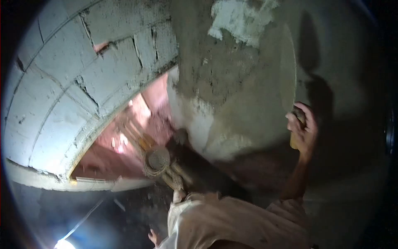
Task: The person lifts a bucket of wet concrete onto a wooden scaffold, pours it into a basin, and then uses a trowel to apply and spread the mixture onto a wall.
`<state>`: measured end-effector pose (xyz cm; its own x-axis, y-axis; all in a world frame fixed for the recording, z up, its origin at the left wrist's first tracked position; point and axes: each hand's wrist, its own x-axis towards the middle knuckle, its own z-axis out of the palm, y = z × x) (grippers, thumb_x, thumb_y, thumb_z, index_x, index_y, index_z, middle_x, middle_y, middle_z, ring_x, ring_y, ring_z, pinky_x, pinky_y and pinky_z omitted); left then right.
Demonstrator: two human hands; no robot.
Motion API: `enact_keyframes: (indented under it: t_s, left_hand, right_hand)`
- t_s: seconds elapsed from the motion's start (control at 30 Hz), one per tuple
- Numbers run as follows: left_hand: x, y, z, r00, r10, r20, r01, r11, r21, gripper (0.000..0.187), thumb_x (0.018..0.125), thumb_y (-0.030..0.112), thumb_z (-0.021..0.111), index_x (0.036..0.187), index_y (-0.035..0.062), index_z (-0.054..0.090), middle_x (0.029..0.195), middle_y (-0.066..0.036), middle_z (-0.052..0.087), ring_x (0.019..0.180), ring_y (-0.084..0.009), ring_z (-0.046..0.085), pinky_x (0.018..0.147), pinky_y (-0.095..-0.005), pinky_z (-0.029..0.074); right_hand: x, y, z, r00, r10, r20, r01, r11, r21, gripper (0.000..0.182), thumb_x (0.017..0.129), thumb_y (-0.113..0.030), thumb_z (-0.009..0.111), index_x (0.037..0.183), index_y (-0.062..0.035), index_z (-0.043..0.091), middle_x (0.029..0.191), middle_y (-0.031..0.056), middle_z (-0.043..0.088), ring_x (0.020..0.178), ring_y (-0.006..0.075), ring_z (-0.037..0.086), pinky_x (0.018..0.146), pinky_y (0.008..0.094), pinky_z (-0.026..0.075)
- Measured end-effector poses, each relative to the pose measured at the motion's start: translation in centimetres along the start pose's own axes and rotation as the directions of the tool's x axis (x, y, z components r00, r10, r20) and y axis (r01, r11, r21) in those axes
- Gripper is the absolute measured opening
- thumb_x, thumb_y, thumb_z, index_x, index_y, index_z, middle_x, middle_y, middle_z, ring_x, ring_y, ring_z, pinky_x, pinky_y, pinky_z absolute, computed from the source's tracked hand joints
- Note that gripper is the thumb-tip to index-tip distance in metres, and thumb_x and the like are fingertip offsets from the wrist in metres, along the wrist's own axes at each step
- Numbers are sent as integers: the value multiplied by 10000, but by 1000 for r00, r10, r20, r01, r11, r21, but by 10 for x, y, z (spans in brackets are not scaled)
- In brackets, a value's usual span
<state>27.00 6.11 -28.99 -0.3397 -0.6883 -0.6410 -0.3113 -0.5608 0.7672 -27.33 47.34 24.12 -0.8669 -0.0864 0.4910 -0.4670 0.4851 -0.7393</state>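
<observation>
One right hand (304,126) shows, high up against the wall (248,116); its fingers are curled tight round one wooden handle (295,132), short and brown; the handle belongs to one trowel (289,74), a long flat blade, thin and grey, standing up on its edge and lying against the wet plaster; the blade rises from the hand toward the top of the wall.

The left hand cannot be found for sure; one small bit of skin (154,237) shows low down beside the pale cloth (232,224), but it is too dark to tell what it is, or whether it is open or closed.

The wall is smooth and grey where the plaster is spread; it is rough and brown higher up; one white lumpy patch (238,20) sits near the top.

To the left is a block wall (70,87), made of many big grey blocks with dark cracks between them; under it is one opening (132,141), pink and bright inside.

In front of the opening stand a few wooden poles (159,162), tied with rope into one knot.

One bright lamp (63,244) glows at the bottom left.
</observation>
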Motion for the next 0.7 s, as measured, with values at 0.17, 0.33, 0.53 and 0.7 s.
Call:
enact_keyframes:
  t_s: [0.17, 0.33, 0.53, 0.7]
  left_hand:
    - [12, 56, 57, 955, -203, -216, 238, 960, 148, 802, 873, 506, 594, 1445, 32, 293, 1291, -186, 503, 1064, -257, 544, 759, -344, 507]
    - [29, 197, 183, 983, 176, 45, -181, 976, 121, 681, 937, 402, 563, 1475, 133, 244, 1097, -104, 579, 924, -154, 559, 843, -329, 445]
    - [13, 116, 155, 981, -69, -179, 88, 991, 101, 687, 961, 414, 517, 1488, 136, 177, 931, -40, 591, 821, -122, 553, 672, -285, 431]
    - [-92, -85, 40, 729, -499, -469, 591, 805, 62, 786, 920, 419, 580, 1490, 143, 114, 1055, -133, 552, 858, -214, 569, 717, -400, 508]
  right_hand:
    - [-58, 31, 54, 890, 323, 322, -350, 936, 31, 221, 880, -97, 638, 1065, 10, 583, 940, 81, 613, 795, 100, 568, 707, 246, 464]
    - [-169, 161, 205, 340, 751, 566, -494, 655, -572, 509, 872, -470, 564, 1116, -28, 495, 900, 165, 586, 813, 306, 609, 753, 412, 473]
    - [-257, 230, 415, 259, 312, 914, 115, 930, -350, 341, 879, -230, 581, 1150, -46, 487, 993, 207, 585, 852, 356, 626, 692, 466, 512]
    - [-297, 363, 676, 371, 183, 911, 698, 592, -403, 158, 791, -115, 612, 945, -79, 617, 922, 106, 612, 757, 243, 618, 548, 432, 482]
